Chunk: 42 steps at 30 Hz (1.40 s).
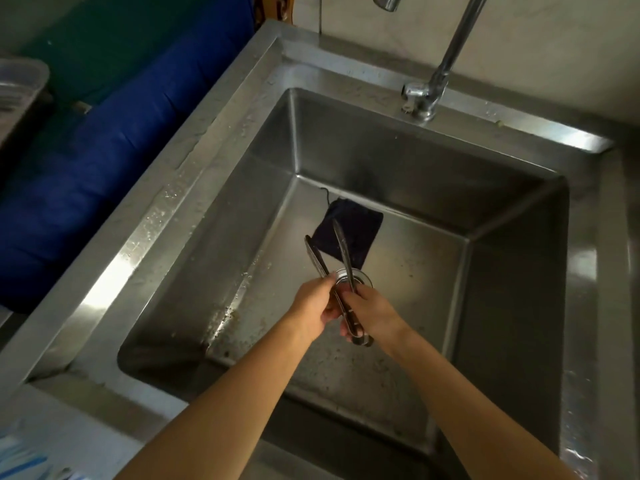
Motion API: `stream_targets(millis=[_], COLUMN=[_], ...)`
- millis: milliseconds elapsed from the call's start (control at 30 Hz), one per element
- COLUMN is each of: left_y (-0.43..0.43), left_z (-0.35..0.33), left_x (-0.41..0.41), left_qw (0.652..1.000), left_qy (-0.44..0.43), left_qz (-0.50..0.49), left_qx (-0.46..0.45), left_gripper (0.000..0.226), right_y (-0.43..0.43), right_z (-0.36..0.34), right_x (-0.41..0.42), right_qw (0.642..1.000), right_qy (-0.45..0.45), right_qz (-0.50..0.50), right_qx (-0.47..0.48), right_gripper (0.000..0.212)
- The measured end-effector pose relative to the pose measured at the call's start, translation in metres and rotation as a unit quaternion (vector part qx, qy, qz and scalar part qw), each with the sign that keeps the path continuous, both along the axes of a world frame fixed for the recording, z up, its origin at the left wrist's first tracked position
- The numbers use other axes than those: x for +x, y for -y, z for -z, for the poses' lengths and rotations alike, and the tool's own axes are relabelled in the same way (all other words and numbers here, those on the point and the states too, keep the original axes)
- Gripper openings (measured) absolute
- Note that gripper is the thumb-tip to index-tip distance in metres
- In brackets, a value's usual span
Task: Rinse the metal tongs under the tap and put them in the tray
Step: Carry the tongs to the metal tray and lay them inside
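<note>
Fingers (341, 295) gripping tongs (341, 258), sink (194, 216)

Both bare forearms rise from the frame's bottom edge — left hand (313, 303) and right hand (372, 311) meet at centre; fingers curled shut in a grip.

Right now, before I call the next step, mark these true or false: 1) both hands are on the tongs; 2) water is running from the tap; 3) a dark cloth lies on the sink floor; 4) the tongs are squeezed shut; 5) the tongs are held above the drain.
1) Both hands hold the tongs: true; the left hand and right hand grip them near the hinged end.
2) Water is running: false; no stream shows below the tap.
3) Dark cloth on the sink floor: true.
4) Tongs squeezed shut: false; the two arms spread apart.
5) Above the drain: true.
</note>
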<state>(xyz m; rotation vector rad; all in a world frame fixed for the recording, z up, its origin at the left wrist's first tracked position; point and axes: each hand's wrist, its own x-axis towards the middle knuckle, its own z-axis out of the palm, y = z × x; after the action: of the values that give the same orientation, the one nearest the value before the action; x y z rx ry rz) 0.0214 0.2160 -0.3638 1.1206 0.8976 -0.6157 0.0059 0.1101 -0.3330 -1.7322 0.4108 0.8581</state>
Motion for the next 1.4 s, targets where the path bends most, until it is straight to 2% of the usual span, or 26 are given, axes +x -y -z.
stream_targets(millis=[67,167,433,533,733,900,1033,1100,1167,1200,1267,1300,1400], left_y=[0.005,0.008,-0.01,-0.033,-0.086,-0.134,-0.177,-0.204,-0.235,-0.249,-0.28,-0.294,-0.339], left_z=[0.0,-0.008,-0.087,-0.125,-0.19,-0.234,-0.26,-0.268,-0.273,-0.276,-0.282,-0.285,-0.288], left_x=[-0.003,-0.001,-0.005,-0.005,-0.009,-0.013,-0.022,-0.029,-0.035,-0.039,-0.045,-0.047,-0.049], left_qw=[0.999,0.994,0.974,0.965,0.935,0.943,0.939,0.94,0.947,0.949,0.946,0.943,0.939], left_qy=[0.029,0.067,0.158,0.19,0.225,0.215,0.228,0.223,0.215,0.217,0.225,0.221,0.194], left_qz=[0.001,0.005,0.027,0.029,0.022,-0.037,-0.071,-0.115,-0.166,-0.186,-0.212,-0.23,-0.267], left_qx=[0.045,0.09,0.159,0.18,0.275,0.253,0.247,0.232,0.171,0.134,0.097,0.092,0.099], left_gripper=[0.022,0.024,0.027,0.021,0.024,0.032,0.03,0.039,0.054,0.051,0.015,0.006,0.016], right_y=[-0.001,-0.003,-0.017,-0.023,-0.055,-0.101,-0.141,-0.167,-0.196,-0.211,-0.241,-0.255,-0.295], right_z=[0.003,0.003,-0.048,-0.082,-0.14,-0.18,-0.199,-0.207,-0.213,-0.216,-0.219,-0.221,-0.223], right_x=[-0.002,-0.006,-0.025,-0.02,0.006,0.026,0.035,0.038,0.04,0.039,0.035,0.034,0.036], right_qw=[1.0,0.999,0.962,0.948,0.899,0.878,0.853,0.859,0.868,0.871,0.873,0.874,0.876], right_qy=[0.01,0.038,0.228,0.273,0.346,0.374,0.43,0.436,0.439,0.443,0.452,0.452,0.443], right_qz=[0.015,0.036,0.056,0.019,-0.072,-0.075,-0.074,-0.07,-0.073,-0.08,-0.097,-0.105,-0.137], right_qx=[0.0,-0.007,-0.136,-0.164,-0.261,-0.29,-0.286,-0.261,-0.219,-0.195,-0.154,-0.14,-0.13], right_gripper=[0.019,0.017,0.028,0.035,0.052,0.058,0.048,0.043,0.041,0.041,0.037,0.035,0.032])
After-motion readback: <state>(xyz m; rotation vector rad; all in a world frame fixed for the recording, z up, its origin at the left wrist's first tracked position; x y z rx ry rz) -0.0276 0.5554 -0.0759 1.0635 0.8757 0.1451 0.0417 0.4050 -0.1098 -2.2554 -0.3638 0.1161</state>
